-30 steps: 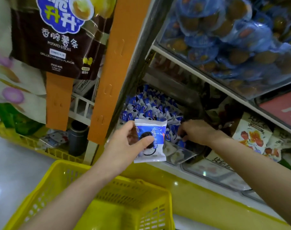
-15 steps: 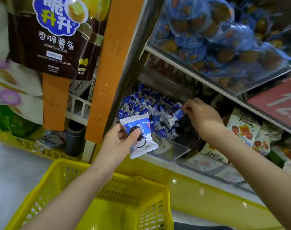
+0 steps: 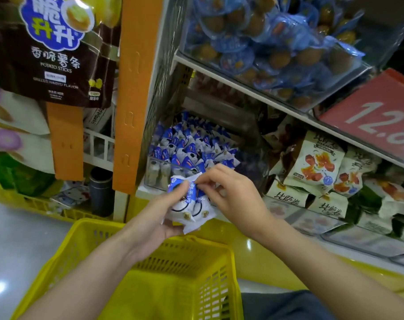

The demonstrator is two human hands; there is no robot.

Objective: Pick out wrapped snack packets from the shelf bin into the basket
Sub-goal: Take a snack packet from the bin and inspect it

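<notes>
Well, your own fingers cover a good part of the packets [image 3: 193, 210] you hold, so where one wrapper ends and the next begins is hard to make out. There seem to be two, white and blue, overlapped, but I cannot tell for sure. Their undersides are hidden by your left palm. The basket [image 3: 97, 229] is cut off by the lower edge of the view. The red price sign [image 3: 381, 116], up and to the right of the grip, runs off the right edge after "12.8". The heap in the shelf bin [image 3: 160, 174] blurs together further back.

Your left hand [image 3: 157, 222] lies palm up, fingers curled under the packets and thumb pressed down over their blue top. Your right hand [image 3: 233, 197] comes in from the right, back of the hand up. Its thumb and forefinger pinch the crimped upper edge of the top wrapper. Both hands are clamped on the same bundle.

That bundle sits just above the far rim of the basket and just in front of the shelf bin. By count: two hands; one yellow basket below the grip; one clear-fronted bin beyond it, its loose packets too many to count; and, to the right of the grip, at least four cream packs [image 3: 316, 165] with red print
</notes>
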